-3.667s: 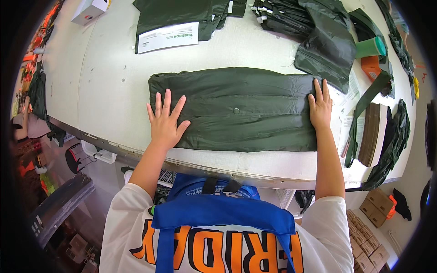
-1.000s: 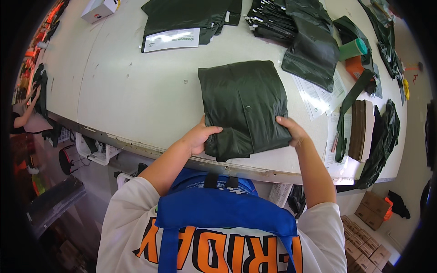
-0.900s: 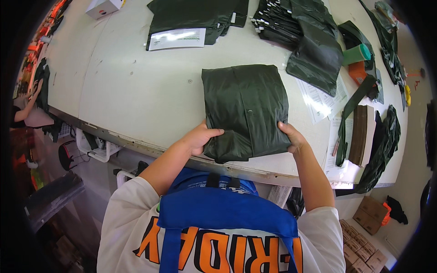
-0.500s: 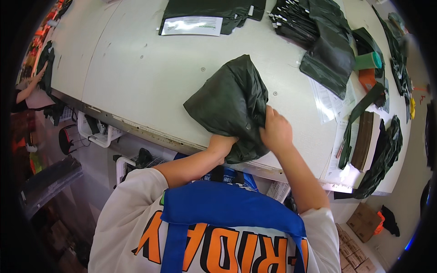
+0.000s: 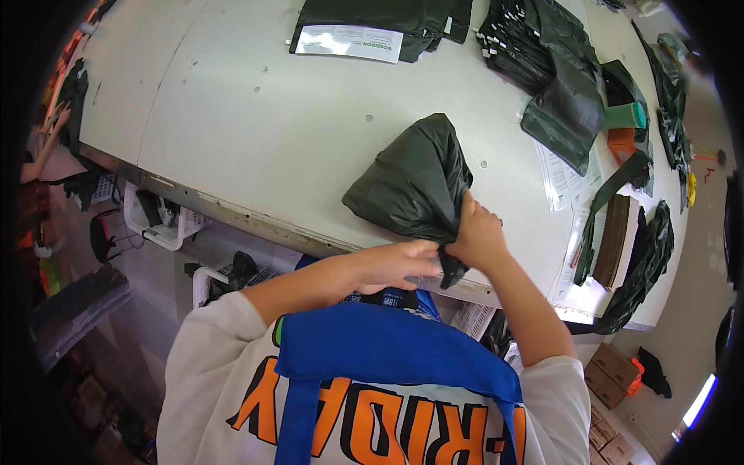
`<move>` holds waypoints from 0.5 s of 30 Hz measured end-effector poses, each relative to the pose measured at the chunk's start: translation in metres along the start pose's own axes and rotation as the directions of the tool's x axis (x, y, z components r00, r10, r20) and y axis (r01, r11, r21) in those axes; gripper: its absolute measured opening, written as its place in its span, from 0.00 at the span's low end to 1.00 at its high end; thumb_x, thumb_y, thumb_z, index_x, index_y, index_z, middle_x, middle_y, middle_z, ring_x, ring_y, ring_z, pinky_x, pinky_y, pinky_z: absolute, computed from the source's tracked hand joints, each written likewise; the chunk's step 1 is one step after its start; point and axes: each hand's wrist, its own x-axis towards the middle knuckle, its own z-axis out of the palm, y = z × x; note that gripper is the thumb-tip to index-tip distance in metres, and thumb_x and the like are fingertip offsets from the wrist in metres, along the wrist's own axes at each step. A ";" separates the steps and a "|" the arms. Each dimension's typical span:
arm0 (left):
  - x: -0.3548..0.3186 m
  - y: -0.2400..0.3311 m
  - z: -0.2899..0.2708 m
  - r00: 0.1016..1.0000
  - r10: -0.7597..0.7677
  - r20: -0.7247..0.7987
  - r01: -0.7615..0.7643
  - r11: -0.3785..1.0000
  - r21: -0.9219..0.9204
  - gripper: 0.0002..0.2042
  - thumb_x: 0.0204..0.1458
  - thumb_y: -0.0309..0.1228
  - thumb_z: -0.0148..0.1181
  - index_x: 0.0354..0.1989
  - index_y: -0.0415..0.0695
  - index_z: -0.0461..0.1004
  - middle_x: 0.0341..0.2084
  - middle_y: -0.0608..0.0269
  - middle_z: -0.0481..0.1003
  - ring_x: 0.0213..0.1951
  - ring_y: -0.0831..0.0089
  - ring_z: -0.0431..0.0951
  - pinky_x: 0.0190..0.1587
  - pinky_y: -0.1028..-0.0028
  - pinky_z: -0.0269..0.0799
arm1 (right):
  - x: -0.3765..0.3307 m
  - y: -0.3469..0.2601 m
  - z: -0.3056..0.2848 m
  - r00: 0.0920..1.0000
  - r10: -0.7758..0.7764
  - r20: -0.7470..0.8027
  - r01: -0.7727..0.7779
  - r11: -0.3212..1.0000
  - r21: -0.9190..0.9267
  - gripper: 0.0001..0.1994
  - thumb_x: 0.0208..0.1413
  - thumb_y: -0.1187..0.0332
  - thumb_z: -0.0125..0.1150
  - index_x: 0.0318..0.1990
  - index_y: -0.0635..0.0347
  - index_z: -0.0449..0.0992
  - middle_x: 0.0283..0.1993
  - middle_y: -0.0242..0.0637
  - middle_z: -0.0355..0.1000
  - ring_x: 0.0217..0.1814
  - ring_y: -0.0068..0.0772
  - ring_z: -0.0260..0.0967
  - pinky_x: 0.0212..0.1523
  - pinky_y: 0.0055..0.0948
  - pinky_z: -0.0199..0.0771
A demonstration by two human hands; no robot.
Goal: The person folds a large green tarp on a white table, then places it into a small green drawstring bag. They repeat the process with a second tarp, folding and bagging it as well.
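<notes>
Both hands, left hand (image 5: 399,263) and right hand (image 5: 477,236), are being closed on the folded dark-green garment (image 5: 415,182), its gathered end pinched in the fingers at the bench (image 5: 256,132) edge so the folds are kept together.

The lower end of the dark green garment (image 5: 418,182) is covered by the right hand (image 5: 477,236) and the left hand (image 5: 403,263), and the fingertips of both are buried in its folds, so the exact grip cannot be made out. The far stack of folded dark garments (image 5: 387,15) is cut off by the top edge. At the left rim, another person's arm (image 5: 43,151) is seen only in part and blurred.
</notes>
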 end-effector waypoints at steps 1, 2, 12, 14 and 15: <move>-0.021 0.026 -0.008 0.993 0.029 0.117 -0.036 0.998 0.054 0.24 0.56 0.39 0.56 0.57 0.39 0.62 0.51 0.54 0.69 0.54 0.65 0.68 0.57 0.59 0.62 | 0.003 0.007 -0.007 1.000 -0.009 -0.029 0.012 0.993 0.114 0.45 0.29 0.67 0.69 0.59 0.74 0.54 0.40 0.52 0.71 0.41 0.55 0.71 0.41 0.44 0.72; -0.034 0.053 -0.026 0.970 0.048 0.240 -0.075 0.992 0.104 0.28 0.55 0.40 0.58 0.61 0.39 0.59 0.55 0.51 0.67 0.58 0.64 0.65 0.59 0.59 0.60 | 0.001 0.007 -0.018 1.000 0.010 -0.011 -0.007 0.974 0.227 0.41 0.30 0.68 0.68 0.57 0.72 0.57 0.39 0.55 0.71 0.40 0.57 0.71 0.41 0.45 0.72; -0.055 0.042 -0.138 0.927 0.370 -0.067 -0.330 0.886 0.325 0.16 0.46 0.26 0.66 0.44 0.38 0.73 0.40 0.62 0.76 0.45 0.72 0.72 0.54 0.71 0.65 | -0.035 -0.058 -0.064 0.949 -0.216 0.230 0.108 0.907 0.407 0.40 0.34 0.64 0.67 0.60 0.65 0.59 0.33 0.53 0.72 0.37 0.55 0.72 0.40 0.43 0.72; -0.043 0.031 -0.151 0.949 0.311 0.053 -0.315 0.922 0.225 0.19 0.48 0.29 0.66 0.49 0.41 0.72 0.43 0.63 0.74 0.48 0.74 0.70 0.55 0.71 0.64 | -0.037 -0.053 -0.044 0.952 -0.177 0.250 0.027 0.861 0.508 0.41 0.31 0.63 0.68 0.60 0.60 0.62 0.30 0.52 0.72 0.37 0.55 0.72 0.41 0.42 0.72; -0.034 0.045 -0.158 0.927 0.368 0.078 -0.374 0.885 0.276 0.23 0.49 0.32 0.66 0.53 0.41 0.69 0.47 0.62 0.72 0.51 0.73 0.68 0.56 0.70 0.63 | -0.034 -0.050 -0.045 0.954 -0.146 0.263 0.000 0.873 0.488 0.40 0.31 0.63 0.68 0.59 0.60 0.64 0.31 0.51 0.73 0.37 0.55 0.72 0.41 0.42 0.72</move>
